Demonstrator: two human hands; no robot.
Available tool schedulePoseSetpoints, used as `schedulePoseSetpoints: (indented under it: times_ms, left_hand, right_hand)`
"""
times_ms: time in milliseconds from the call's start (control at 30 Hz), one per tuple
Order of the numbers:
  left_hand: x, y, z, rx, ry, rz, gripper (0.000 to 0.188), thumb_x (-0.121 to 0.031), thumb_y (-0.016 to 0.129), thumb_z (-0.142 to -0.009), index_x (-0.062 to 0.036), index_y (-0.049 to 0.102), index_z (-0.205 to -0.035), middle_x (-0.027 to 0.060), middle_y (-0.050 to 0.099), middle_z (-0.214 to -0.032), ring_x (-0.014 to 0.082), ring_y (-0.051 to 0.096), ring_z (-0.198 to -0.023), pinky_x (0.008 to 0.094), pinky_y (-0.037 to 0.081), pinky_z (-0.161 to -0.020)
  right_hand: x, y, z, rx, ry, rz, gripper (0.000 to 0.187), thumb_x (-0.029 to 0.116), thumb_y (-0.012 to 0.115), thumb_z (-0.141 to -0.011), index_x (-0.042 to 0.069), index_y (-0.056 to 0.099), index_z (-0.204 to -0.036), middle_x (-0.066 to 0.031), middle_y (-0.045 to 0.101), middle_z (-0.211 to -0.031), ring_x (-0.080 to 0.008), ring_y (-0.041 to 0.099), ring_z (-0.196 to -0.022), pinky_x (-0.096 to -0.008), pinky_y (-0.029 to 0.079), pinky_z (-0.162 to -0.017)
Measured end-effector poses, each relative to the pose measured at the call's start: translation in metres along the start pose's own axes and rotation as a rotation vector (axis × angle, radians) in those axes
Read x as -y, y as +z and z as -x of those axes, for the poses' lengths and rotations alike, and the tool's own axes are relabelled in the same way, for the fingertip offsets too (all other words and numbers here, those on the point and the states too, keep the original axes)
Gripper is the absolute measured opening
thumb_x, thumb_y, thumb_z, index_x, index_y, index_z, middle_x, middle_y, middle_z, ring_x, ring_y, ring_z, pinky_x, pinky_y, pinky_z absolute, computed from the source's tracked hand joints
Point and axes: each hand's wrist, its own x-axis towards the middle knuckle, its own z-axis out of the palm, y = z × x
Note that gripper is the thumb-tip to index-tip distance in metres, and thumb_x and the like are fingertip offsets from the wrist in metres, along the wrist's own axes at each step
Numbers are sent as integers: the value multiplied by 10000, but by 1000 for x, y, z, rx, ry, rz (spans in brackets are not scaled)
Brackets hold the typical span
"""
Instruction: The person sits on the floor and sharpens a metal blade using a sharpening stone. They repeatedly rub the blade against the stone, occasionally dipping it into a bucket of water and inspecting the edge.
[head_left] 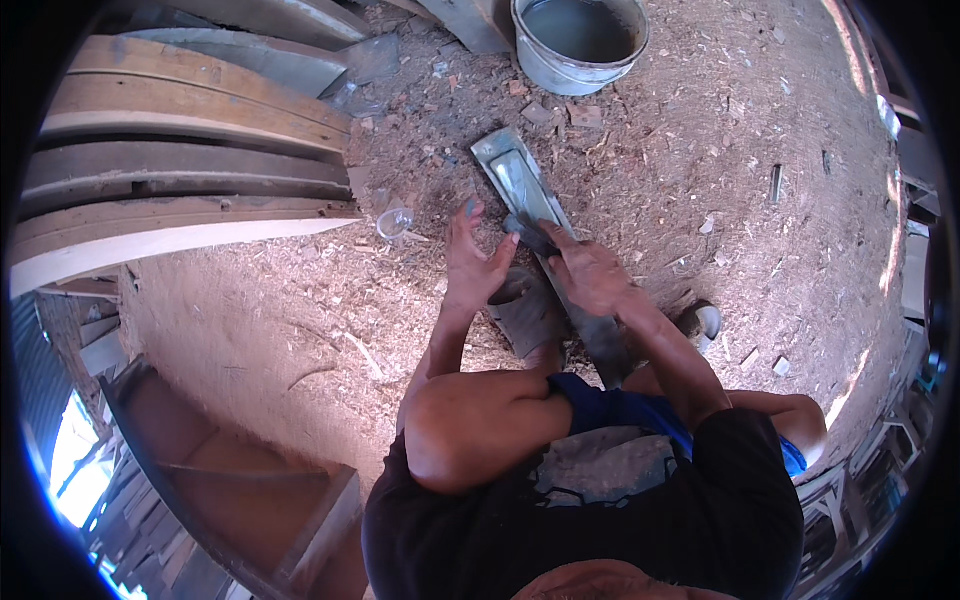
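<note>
A long narrow board slants away from between my legs. On its far end lies a wet, greyish rectangular block that looks like a sharpening stone. My right hand is closed over a dark, flat, blade-like piece at the near end of the block, its fingers pressing from above. Just left of the board, my left hand is raised with fingers apart and holds nothing. Its fingertips look stained grey. Part of the dark piece is hidden under my right fingers.
A pale bucket of murky water stands beyond the board. Thick wooden planks reach in from the left, with a clear plastic cup near their ends. A brown wooden cabinet-like frame lies lower left. Shavings and chips cover the ground.
</note>
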Motion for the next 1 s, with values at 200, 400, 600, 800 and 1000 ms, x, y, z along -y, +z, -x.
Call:
schedulePoseSetpoints:
  times_ms: [200, 400, 600, 800, 1000]
  left_hand:
    - [1, -4, -14, 284, -452, 692, 664, -70, 764, -926, -12, 414, -1487, 95, 647, -1119, 145, 658, -931, 300, 573, -780]
    - [-12, -13, -11, 411, -528, 1318, 544, -156, 681, -1004, 18, 460, -1470, 104, 673, -1032, 165, 665, -920, 343, 583, -786]
    - [-6, -11, 7, 737, -392, 1822, 762, -492, 721, -944, 48, 505, -1436, 109, 672, -1006, 203, 651, -857, 359, 549, -763]
    - [-8, 6, 23, 742, -369, 1738, 811, -577, 785, -857, 52, 581, -1327, 86, 624, -783, 155, 572, -597, 309, 500, -535]
    - [-7, 5, 13, 848, -383, 1790, 723, -510, 829, -841, 70, 608, -1212, 79, 599, -755, 174, 605, -619, 327, 536, -523]
  right_hand:
    - [-22, 6, -3, -43, -64, -2, 437, 216, 514, -1033, 90, 445, -1446, -252, 696, -976, -472, 682, -923, -556, 532, -846]
    - [-48, -9, -10, -21, -204, -193, 320, 209, 555, -1026, 25, 536, -1287, -194, 690, -931, -372, 705, -896, -479, 543, -799]
    - [-37, -17, -7, 196, -275, -511, 304, 192, 579, -1031, -11, 561, -1255, -144, 680, -943, -203, 671, -824, -378, 533, -768]
    - [-33, -21, 3, 280, -277, -595, 274, 144, 585, -1041, -34, 572, -1249, -111, 648, -987, -154, 655, -817, -334, 533, -773]
    - [-36, -28, 3, 316, -281, -528, 254, 155, 576, -1051, -41, 590, -1212, -99, 626, -1027, -145, 676, -865, -322, 550, -776]
